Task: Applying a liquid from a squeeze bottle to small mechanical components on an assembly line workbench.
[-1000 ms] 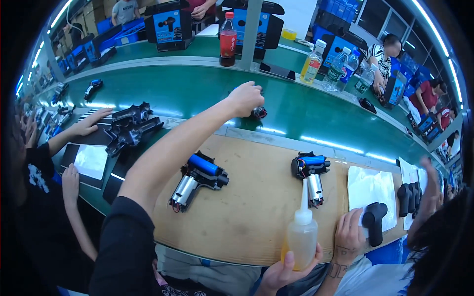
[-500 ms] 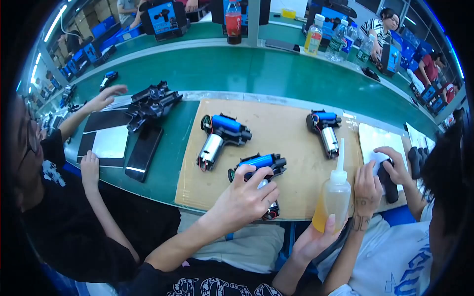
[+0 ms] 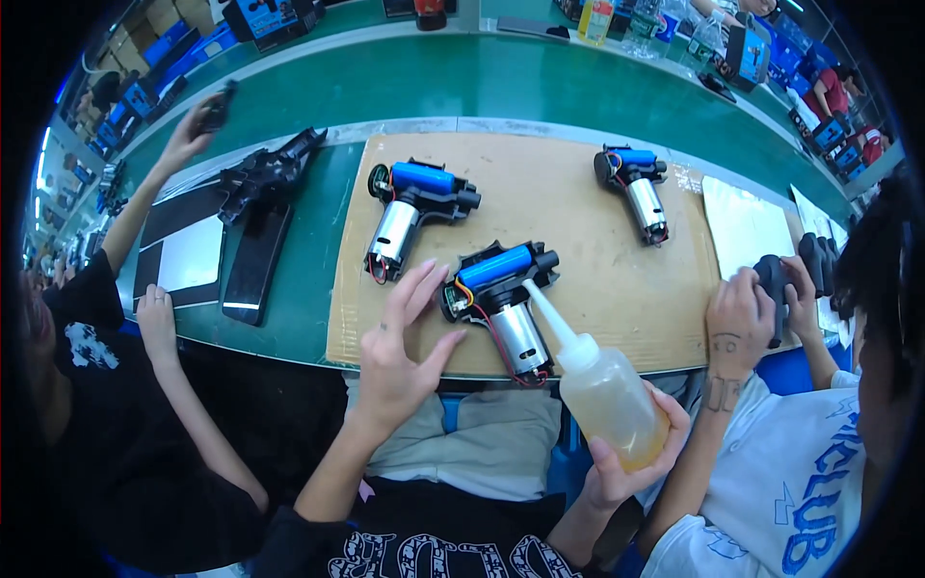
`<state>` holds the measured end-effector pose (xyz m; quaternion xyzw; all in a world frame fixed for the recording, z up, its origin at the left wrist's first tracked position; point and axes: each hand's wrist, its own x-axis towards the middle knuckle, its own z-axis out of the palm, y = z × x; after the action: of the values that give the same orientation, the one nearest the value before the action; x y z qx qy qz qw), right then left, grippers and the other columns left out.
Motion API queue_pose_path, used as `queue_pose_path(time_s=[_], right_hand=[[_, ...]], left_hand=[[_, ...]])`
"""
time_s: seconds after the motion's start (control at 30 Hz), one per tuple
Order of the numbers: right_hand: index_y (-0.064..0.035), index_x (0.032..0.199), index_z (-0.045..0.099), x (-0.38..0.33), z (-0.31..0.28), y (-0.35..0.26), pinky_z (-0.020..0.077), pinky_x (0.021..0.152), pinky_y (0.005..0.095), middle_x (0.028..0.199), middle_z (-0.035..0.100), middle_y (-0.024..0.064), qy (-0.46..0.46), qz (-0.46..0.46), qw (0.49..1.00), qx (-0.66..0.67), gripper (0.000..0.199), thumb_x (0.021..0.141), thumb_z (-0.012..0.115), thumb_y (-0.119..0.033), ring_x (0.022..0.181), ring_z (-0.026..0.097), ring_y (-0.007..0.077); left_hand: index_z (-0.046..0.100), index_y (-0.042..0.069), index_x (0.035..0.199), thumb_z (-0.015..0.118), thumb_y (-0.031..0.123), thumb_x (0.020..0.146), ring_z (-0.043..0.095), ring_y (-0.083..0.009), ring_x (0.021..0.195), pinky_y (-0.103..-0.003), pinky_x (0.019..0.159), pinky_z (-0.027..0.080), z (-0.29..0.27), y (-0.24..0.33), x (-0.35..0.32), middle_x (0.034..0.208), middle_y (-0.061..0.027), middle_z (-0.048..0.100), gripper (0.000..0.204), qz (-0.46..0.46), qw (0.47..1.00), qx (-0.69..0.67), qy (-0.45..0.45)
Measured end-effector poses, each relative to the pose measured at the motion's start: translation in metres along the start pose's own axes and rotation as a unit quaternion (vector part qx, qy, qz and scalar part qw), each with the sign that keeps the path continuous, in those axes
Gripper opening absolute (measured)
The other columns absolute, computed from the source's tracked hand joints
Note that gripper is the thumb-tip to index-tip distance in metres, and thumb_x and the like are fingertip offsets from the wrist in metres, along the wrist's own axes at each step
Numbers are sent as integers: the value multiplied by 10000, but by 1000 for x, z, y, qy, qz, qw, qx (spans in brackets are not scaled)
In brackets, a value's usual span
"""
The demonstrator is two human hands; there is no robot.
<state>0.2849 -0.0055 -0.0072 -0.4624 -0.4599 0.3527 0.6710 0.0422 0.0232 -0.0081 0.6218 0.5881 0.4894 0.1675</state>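
A squeeze bottle (image 3: 602,390) with a long white nozzle and amber liquid tilts in my right hand (image 3: 621,479), whose fingers wrap round its lower part. The nozzle tip is at the near power tool half-assembly (image 3: 518,337), where the blue cylinder meets the silver motor; whether it touches, I cannot tell. Red and yellow wires show at this unit's left end. Just left of it is my left hand (image 3: 397,361), fingers apart and holding nothing. Two like half-assemblies lie farther off, one at the upper left (image 3: 395,231) and one at the upper right (image 3: 644,197).
Beneath the units lies a cardboard sheet (image 3: 568,217) on the green table (image 3: 414,82). To the left are black plastic housings (image 3: 270,173), a dark phone (image 3: 258,265) and a co-worker's arms. On the right, another co-worker's hands hold a black part (image 3: 771,289) beside paper sheets (image 3: 742,222).
My left hand has let go of the near half-assembly and drawn back left. The bottle has tipped from upright, its nozzle now at that unit. The left co-worker's hand has lifted a dark part.
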Motion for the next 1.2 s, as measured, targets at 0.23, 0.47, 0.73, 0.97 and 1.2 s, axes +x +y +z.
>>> queue_pose_path(time_s=[0.23,0.47,0.73,0.97,1.2], right_hand=[[-17,1260,532,4,-2,-7,526,972,435,1127,620,222,-148,-130,972,-129,738,617,862,-167,1069,641,327],[-6,1235,551,12,9,-38,542,899,429,1087,626,214,-170,-191,941,-224,722,600,862,-157,1009,644,333],[-15,1084,669,23,34,-45,546,701,369,977,716,213,-158,-252,904,-307,590,524,824,-120,797,693,323],[-40,1060,705,22,45,-56,550,673,367,981,726,203,-180,-262,885,-339,541,527,796,-52,782,694,311],[-51,1055,694,13,40,-46,549,678,362,979,727,202,-162,-268,887,-339,531,533,789,-48,772,684,308]], left_hand=[[676,-14,1199,819,-48,747,688,-288,1162,-356,970,569,-5,-10,4,1244,-195,700,475,-26,999,-32,9],[672,-20,1246,825,-35,737,650,-326,1219,-394,1043,517,-1,-10,15,1265,-204,686,532,42,999,21,-22],[649,9,1259,821,-18,761,663,-315,1195,-362,922,553,7,-19,15,1289,-185,675,528,27,999,-9,-29],[649,-10,1237,806,-83,733,658,-337,1162,-391,957,548,4,-19,9,1239,-202,663,533,28,999,-6,-25],[653,-11,1234,806,-78,728,652,-330,1169,-394,972,546,5,-19,10,1236,-190,668,533,42,999,-7,-26]])
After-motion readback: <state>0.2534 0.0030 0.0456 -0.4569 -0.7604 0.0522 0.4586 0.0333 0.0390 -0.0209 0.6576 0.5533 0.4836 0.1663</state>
